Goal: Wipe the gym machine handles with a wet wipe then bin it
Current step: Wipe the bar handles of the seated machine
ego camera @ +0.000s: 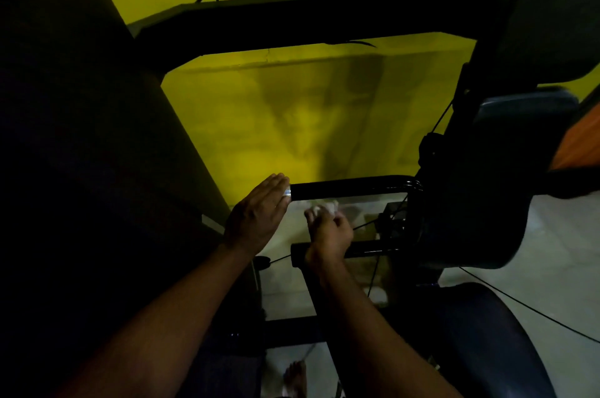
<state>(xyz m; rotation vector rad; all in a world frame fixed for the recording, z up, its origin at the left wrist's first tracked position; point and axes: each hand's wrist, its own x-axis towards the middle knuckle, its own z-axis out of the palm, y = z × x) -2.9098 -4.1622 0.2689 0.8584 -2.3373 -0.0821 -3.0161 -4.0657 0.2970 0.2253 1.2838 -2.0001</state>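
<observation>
Two black horizontal handles stick out leftwards from the gym machine. My left hand lies flat with straight fingers against the silver end cap of the upper handle. My right hand hovers between the two handles and grips a crumpled white wet wipe. The lower handle runs under my right wrist, which hides part of it. The room is dim.
Black padded seat parts of the machine fill the right side. A black frame bar crosses above in front of the yellow wall. Thin cables run by the handles. A dark panel stands at left. A bare foot shows on the pale floor.
</observation>
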